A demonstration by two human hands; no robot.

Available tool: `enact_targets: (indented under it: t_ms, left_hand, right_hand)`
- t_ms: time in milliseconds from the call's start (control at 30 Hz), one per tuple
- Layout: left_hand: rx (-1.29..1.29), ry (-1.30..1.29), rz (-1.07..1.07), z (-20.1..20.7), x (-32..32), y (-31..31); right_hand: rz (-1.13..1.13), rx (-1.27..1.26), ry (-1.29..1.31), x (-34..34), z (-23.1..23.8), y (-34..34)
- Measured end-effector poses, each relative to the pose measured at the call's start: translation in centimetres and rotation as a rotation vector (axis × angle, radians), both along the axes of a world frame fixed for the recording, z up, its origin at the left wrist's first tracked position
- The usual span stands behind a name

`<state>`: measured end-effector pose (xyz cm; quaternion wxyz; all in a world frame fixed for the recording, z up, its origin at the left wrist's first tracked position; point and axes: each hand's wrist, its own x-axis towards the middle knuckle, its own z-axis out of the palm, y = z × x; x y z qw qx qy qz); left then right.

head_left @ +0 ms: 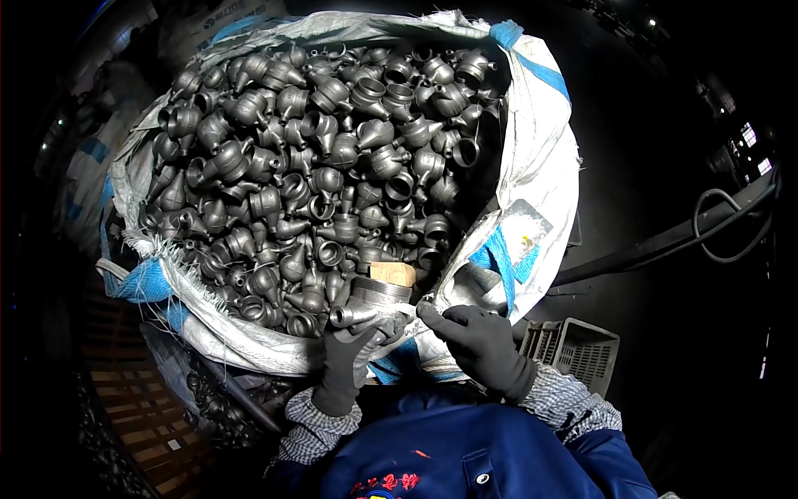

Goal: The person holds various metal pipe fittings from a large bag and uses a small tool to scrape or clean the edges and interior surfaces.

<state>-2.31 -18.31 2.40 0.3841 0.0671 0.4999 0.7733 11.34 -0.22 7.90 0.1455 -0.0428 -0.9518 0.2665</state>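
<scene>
My left hand [342, 362], in a dark grey glove, is closed around a grey molded fitting [381, 293] at the near rim of the bag. The fitting has a wide threaded collar turned upward and a short spout pointing left. Just beyond the collar a pale wooden block [392, 273] shows; what it rests on is hidden. My right hand [480, 339], gloved alike, reaches in from the right with thumb and forefinger pinched beside the fitting. Whatever sits in that pinch is too small to make out.
A large white woven bag [544, 158] with blue straps surrounds a heap of similar grey fittings [324, 154]. A grey plastic crate [588, 353] stands right of my arm. A dark bar [640, 254] juts in from the right. Brown slatting [125, 374] lies at the lower left.
</scene>
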Motion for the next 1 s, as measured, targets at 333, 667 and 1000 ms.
enact_targets:
  t_ms: [333, 667, 1000]
  left_hand:
    - [0.05, 0.259, 0.026, 1.6, -0.1, 0.4]
    - [0.003, 0.403, -0.007, 1.7, -0.2, 0.8]
    - [0.009, 0.147, 0.008, 0.5, -0.1, 0.0]
  right_hand:
    - [0.095, -0.788, -0.373, -0.6, 1.3, 3.1]
    - [-0.01, -1.059, -0.578, -1.5, 2.0, 3.9]
    - [-0.016, -0.649, -0.077, 0.1, 0.2, 0.8]
